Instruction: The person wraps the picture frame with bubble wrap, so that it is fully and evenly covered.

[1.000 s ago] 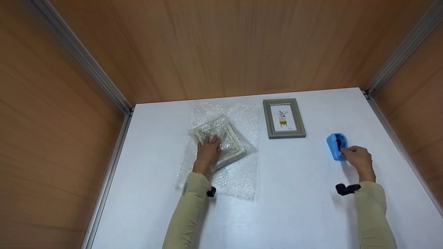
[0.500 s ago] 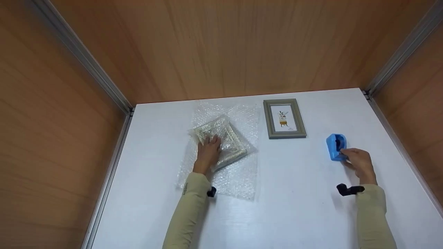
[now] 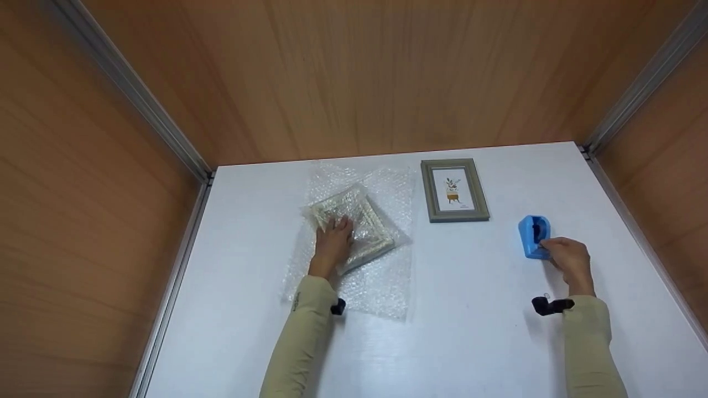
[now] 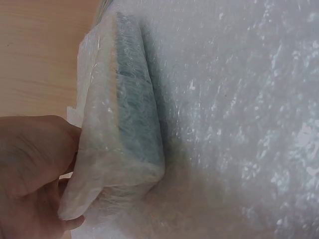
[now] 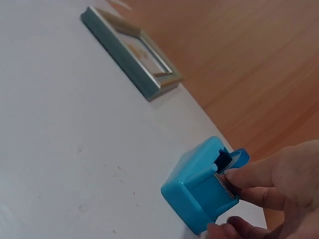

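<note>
My left hand [image 3: 332, 246] rests on a picture frame wrapped in bubble wrap [image 3: 365, 226], its fingers spread over the folded wrap on top. Seen from the left wrist, the wrapped frame [image 4: 134, 99] stands beside that hand [image 4: 35, 164], whose fingers meet a loose flap of wrap. My right hand [image 3: 569, 260] is at a blue tape dispenser [image 3: 527, 237]. In the right wrist view, thumb and forefinger pinch at the toothed cutter of the dispenser [image 5: 194, 194], where the tape comes off. The tape itself is mostly hidden by the fingers.
Another picture frame [image 3: 484, 202], unwrapped and showing a plant drawing, lies near the table's back edge. A flat sheet of bubble wrap [image 3: 381, 298] spreads beneath the wrapped frame. Wood-grain panels [image 3: 354, 77] enclose the white table [image 3: 453, 331] at the back and sides.
My right hand and the tape dispenser have shifted slightly left and towards me, the fingers staying at the cutter. My left hand and the wrapped frame have not moved.
</note>
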{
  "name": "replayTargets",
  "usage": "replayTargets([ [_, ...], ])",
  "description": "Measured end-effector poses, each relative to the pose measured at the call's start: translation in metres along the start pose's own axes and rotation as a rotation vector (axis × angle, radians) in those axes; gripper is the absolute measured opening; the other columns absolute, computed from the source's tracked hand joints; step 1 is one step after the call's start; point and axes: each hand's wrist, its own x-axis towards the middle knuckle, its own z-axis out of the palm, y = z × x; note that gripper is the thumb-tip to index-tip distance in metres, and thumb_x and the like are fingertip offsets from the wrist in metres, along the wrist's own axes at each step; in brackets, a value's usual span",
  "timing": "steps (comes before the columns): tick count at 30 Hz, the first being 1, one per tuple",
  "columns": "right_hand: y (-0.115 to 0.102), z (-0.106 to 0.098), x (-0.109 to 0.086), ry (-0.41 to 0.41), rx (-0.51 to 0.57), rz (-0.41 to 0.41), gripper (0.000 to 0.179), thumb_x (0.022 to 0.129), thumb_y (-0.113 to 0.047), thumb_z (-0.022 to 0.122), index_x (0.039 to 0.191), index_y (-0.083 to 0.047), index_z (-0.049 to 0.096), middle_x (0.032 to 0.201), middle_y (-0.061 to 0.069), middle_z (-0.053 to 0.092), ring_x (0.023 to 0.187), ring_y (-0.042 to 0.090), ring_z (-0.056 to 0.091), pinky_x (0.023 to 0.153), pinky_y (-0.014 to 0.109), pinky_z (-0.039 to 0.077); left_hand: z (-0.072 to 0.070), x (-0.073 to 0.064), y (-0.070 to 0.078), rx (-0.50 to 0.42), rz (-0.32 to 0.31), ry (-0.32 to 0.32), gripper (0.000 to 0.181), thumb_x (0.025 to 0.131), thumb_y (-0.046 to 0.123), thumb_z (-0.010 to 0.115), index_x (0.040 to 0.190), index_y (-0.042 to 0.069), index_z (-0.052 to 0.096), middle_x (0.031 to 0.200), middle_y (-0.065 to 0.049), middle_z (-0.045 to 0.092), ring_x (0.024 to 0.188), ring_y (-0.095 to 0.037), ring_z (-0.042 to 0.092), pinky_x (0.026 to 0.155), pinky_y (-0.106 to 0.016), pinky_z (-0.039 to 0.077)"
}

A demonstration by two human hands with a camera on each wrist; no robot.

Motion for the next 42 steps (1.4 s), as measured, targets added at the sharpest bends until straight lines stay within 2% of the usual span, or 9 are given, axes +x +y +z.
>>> replayTargets([
  [4,0.002,0.002,0.001,0.015,0.056,0.019,0.057,0.098,-0.036,0.047,0.138,0.003,0.043,0.105,0.005,0.052,0.087,0.013,0.051,0.077,0.025,0.048,0.002,0.000,-0.001,0.003,0.003,0.012,0.044,0.098,0.022,0.051,0.140,0.009,0.047,0.149,-0.007,0.042,0.140,-0.037,0.031,0.106,-0.063,0.029],
  [9,0.004,0.004,0.000,-0.023,0.213,0.015,0.051,0.097,-0.030,0.052,0.135,0.003,0.044,0.093,-0.002,0.058,0.079,0.004,0.061,0.077,0.020,0.055,0.004,-0.001,-0.001,0.001,0.014,0.031,0.043,0.097,0.021,0.052,0.139,0.009,0.048,0.147,-0.008,0.044,0.139,-0.037,0.033,0.106,-0.063,0.030],
  [13,0.002,0.005,-0.003,-0.056,0.266,0.009,0.050,0.096,-0.031,0.054,0.134,0.001,0.044,0.097,-0.001,0.059,0.086,0.006,0.063,0.084,0.024,0.055,0.003,-0.002,-0.001,-0.004,0.021,0.040,0.042,0.097,0.021,0.052,0.138,0.009,0.049,0.146,-0.009,0.046,0.138,-0.038,0.034,0.105,-0.064,0.031],
  [18,-0.001,0.009,-0.005,-0.068,0.216,-0.022,0.058,0.098,-0.036,0.050,0.139,0.002,0.039,0.116,0.007,0.052,0.098,0.010,0.056,0.089,0.024,0.053,0.001,-0.001,-0.001,-0.006,0.007,0.015,0.044,0.098,0.022,0.051,0.140,0.010,0.047,0.148,-0.007,0.043,0.140,-0.037,0.031,0.107,-0.063,0.028],
  [24,0.003,0.014,-0.008,-0.036,0.212,-0.062,0.047,0.099,-0.034,0.048,0.130,0.001,0.045,0.122,0.010,0.046,0.107,0.015,0.051,0.097,0.027,0.049,0.002,-0.001,-0.001,-0.014,0.002,0.007,0.044,0.098,0.022,0.050,0.140,0.010,0.047,0.149,-0.007,0.042,0.140,-0.037,0.031,0.108,-0.063,0.027],
  [28,0.005,0.016,-0.010,-0.024,0.229,-0.085,0.042,0.099,-0.032,0.047,0.126,0.001,0.047,0.122,0.009,0.046,0.115,0.018,0.049,0.104,0.031,0.043,0.002,-0.001,-0.001,-0.005,0.020,0.033,0.043,0.098,0.022,0.051,0.139,0.009,0.049,0.147,-0.008,0.045,0.139,-0.038,0.033,0.106,-0.064,0.030],
  [34,0.012,0.015,-0.013,-0.028,0.266,-0.093,0.039,0.099,-0.032,0.048,0.124,-0.001,0.049,0.123,0.008,0.046,0.105,0.010,0.054,0.101,0.026,0.046,0.001,-0.002,0.001,0.002,0.026,0.034,0.044,0.097,0.022,0.052,0.139,0.008,0.048,0.147,-0.009,0.045,0.138,-0.039,0.034,0.105,-0.063,0.030],
  [38,0.017,0.011,-0.016,-0.074,0.398,-0.061,0.032,0.098,-0.032,0.052,0.118,-0.007,0.050,0.114,0.003,0.052,0.095,0.005,0.062,0.091,0.021,0.051,0.000,0.000,0.001,0.006,0.011,0.014,0.045,0.098,0.023,0.052,0.140,0.009,0.046,0.148,-0.008,0.043,0.139,-0.037,0.033,0.106,-0.062,0.030],
  [42,0.021,0.009,-0.019,-0.104,0.531,-0.043,0.028,0.097,-0.029,0.055,0.116,-0.008,0.049,0.108,0.000,0.055,0.094,0.007,0.067,0.091,0.023,0.051,0.000,0.000,0.001,0.019,0.006,0.014,0.045,0.098,0.024,0.051,0.141,0.010,0.046,0.148,-0.007,0.043,0.138,-0.036,0.034,0.106,-0.061,0.031],
])
